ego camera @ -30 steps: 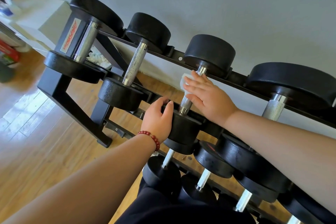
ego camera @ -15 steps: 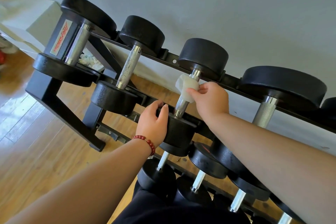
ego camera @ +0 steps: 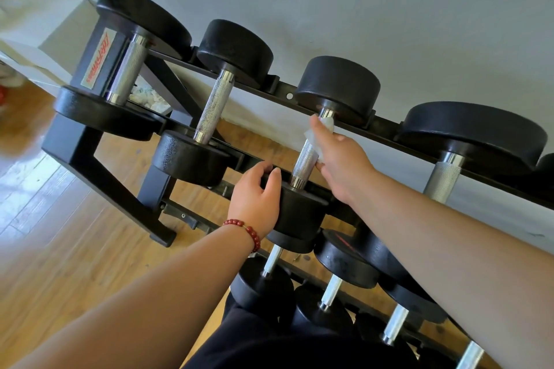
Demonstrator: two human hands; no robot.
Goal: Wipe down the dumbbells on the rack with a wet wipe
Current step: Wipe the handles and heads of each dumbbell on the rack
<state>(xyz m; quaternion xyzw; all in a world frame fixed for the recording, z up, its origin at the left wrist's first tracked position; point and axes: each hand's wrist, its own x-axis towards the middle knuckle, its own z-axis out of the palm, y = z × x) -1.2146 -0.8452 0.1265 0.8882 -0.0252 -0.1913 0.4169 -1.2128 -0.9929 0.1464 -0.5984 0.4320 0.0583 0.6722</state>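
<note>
On the rack (ego camera: 99, 180), the third dumbbell (ego camera: 338, 85) from the left on the top row is the one being cleaned. The left hand (ego camera: 254, 198) clasps the rim of its near head, fingers curled over the edge; a firm hold there should stop it rolling. The right hand (ego camera: 341, 159) grasps the wipe (ego camera: 311, 136) against the upper handle (ego camera: 304, 162), just under the far head. Wrapping the wipe round and sliding it down to the near collar should cover the knurling.
</note>
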